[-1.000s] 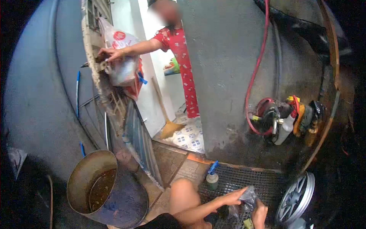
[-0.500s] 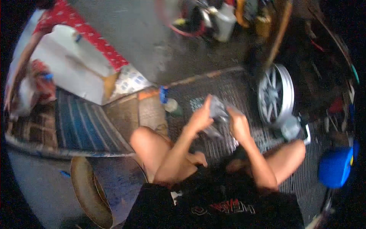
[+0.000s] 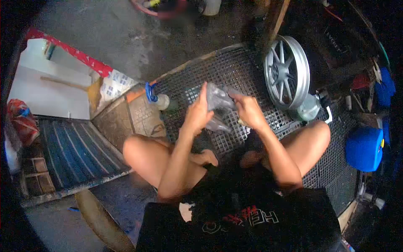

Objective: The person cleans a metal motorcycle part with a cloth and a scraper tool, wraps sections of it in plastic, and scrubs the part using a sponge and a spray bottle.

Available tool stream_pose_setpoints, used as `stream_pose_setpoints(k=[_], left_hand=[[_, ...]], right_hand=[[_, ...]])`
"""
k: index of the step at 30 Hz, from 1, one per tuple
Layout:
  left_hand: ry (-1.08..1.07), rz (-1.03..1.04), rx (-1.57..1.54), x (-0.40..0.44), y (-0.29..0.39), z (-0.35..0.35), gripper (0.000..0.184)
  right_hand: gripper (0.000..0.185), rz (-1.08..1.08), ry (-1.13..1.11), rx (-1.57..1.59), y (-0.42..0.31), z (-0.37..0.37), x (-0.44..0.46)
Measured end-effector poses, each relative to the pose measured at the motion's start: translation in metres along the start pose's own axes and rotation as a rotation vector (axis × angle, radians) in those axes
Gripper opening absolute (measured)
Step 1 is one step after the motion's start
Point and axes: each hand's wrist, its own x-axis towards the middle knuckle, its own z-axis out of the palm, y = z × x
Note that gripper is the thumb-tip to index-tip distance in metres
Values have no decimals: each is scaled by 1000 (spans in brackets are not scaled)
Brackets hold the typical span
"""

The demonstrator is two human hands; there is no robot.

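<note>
My left hand (image 3: 196,112) grips a smooth, shiny grey part (image 3: 219,99) with a curved lower piece, its exact kind unclear. The thumb and fingers wrap around its left side. My right hand (image 3: 250,111) is at the part's right end with its fingers curled. Something dark shows at those fingertips, and a small yellowish bit is under the hand; I cannot make out what it holds. Both hands are above a black floor grating (image 3: 189,75), between my bent knees.
A silver spoked wheel rim (image 3: 289,71) stands on the right, beside a clear plastic jug (image 3: 310,107). A blue container (image 3: 364,149) is farther right. A bottle with a blue top (image 3: 161,102) stands left of the hands. Blue striped boards (image 3: 79,151) and a tan-handled brush (image 3: 69,83) are at the left.
The view has tilted downward, so the wheel rim and bottle appear higher and farther left. What looked like another person's arm at upper left is gone from view. Both hands still hold their places around the grey part.
</note>
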Motion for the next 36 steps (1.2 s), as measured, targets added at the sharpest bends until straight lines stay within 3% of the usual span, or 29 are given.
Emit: stream_pose_setpoints(k=[2,4,6,9,12,16,19,20,22,25,28,31,36], left_hand=[[68,89,12,-1,-13,10,106],[118,143,74,2,-11,9,105],[106,98,47,5,-14,7,104],[93,47,-70,-1,-20,9,99],[170,42,-20,-7,-32,15,96],[22,-97,-175,-8,-31,0,97],[108,20,23,-13,-36,19,96],[189,129,51,-12,-38,28,98],[107,32,-36,-13,-22,23,100],[110,17,-59,-12,-11,27,102],[78,-29,-67,-15,-1,26,101],[113,22,-65,-14,4,29,100],[171,94,-95,-13,24,41,97]], right_hand=[[32,1,-92,232,30,6,2],[29,150,-60,434,41,20,-1],[26,525,-1,1313,39,17,-3],[30,599,-110,1557,28,13,0],[29,779,9,1540,4,12,-8],[19,810,-49,1746,7,28,2],[17,778,-7,1750,-1,18,-12],[21,752,85,1700,-6,18,-15],[26,570,143,1149,-3,29,-20],[35,503,256,849,-7,28,-28],[37,187,332,407,20,37,-43],[39,1,271,-72,6,15,-43],[43,-363,125,-432,7,-5,-36]])
